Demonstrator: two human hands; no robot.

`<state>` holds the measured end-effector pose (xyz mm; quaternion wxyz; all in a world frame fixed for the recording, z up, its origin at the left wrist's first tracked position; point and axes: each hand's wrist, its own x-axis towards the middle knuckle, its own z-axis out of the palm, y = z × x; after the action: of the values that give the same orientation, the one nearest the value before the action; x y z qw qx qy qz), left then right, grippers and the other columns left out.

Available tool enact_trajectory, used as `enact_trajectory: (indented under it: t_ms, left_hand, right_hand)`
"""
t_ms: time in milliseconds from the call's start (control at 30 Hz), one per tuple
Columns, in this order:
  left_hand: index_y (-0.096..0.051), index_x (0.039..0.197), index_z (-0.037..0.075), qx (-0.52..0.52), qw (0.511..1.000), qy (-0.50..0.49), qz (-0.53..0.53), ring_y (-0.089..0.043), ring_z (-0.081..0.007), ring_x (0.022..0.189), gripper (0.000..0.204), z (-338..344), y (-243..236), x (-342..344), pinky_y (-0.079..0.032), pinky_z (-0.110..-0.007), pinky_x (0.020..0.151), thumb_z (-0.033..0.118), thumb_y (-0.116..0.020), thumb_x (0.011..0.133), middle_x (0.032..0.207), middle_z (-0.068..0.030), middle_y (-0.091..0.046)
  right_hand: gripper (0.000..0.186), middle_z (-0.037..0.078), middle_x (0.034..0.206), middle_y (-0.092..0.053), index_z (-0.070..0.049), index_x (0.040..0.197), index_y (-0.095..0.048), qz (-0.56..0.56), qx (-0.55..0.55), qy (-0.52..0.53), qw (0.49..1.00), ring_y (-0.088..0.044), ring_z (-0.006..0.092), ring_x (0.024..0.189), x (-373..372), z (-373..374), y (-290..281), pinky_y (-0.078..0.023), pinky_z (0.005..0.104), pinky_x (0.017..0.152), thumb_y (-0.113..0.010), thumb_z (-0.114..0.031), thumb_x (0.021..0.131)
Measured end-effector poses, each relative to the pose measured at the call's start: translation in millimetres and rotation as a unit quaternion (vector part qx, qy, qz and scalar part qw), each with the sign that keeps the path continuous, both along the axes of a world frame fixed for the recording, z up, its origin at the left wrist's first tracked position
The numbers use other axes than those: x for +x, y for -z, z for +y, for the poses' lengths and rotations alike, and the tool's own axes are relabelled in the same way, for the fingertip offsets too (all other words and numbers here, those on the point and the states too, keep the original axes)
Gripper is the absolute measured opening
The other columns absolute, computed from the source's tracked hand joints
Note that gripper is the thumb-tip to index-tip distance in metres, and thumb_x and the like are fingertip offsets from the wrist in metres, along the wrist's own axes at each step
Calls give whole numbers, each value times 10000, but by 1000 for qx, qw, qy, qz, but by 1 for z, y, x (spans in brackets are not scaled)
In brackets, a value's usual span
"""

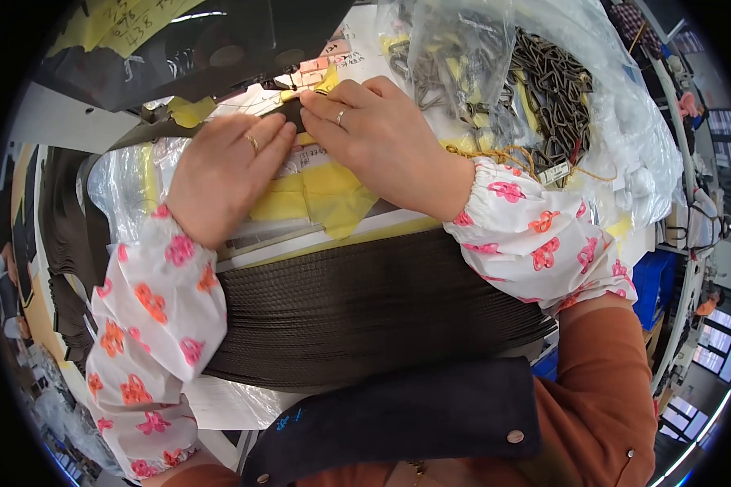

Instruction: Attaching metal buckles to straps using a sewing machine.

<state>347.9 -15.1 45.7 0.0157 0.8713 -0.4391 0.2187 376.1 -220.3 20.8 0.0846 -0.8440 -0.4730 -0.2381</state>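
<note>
My left hand and my right hand, both ringed, are at a sewing machine, just below its needle area. Their fingers, held close together, press on a short dark strip; my right fingertips are nearer the needle, my left ones just left of them. Thumbs are mostly hidden. Yellow sheets lie on the work surface beneath my wrists. A large stack of dark, ridged strips spans the space between my forearms and my body.
Plastic bags and a heap of dark metal links lie at the right, with a yellow cord. A blue bin sits beyond my right elbow. More dark pieces hang along the left side.
</note>
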Motion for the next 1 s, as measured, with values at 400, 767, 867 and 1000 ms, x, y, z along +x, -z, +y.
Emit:
enact_trajectory:
  t_ms: [400, 767, 867, 1000]
  left_hand:
    - [-621, 1016, 64, -35, 998, -22, 51, -526, -212, 772, 357, 0, 8, 11, -465, -312, 699, 55, -579, 662, 1069, -29, -594]
    - [-637, 982, 66, -195, 957, -116, 180, -529, -328, 1030, 256, -8, 19, 2, -446, -366, 867, 3, -597, 737, 1120, -149, -557]
    - [-642, 975, 69, -181, 962, -131, 160, -549, -319, 1005, 241, -7, 16, -1, -458, -359, 848, 13, -590, 746, 1084, -140, -582]
    - [-650, 967, 79, -182, 958, -140, 172, -573, -316, 975, 228, -7, 12, 6, -468, -359, 828, 31, -593, 752, 1072, -137, -603]
  right_hand:
    - [255, 0, 1053, -615, -62, 930, -638, 12, 29, -11, 999, -544, 165, 927, 5, -5, -2, -414, 303, 773, -567, -85, 686]
    - [191, -19, 1013, -631, -71, 870, -639, 12, 81, -2, 997, -552, 162, 899, 7, -4, 8, -410, 309, 770, -590, -89, 687]
    - [155, -29, 957, -621, -85, 838, -628, 13, 84, -5, 996, -542, 152, 884, 7, -2, 7, -396, 319, 786, -579, -101, 692]
    - [107, -38, 875, -601, -105, 796, -621, -4, 60, -8, 998, -534, 143, 859, 14, -2, 4, -380, 343, 804, -568, -119, 704]
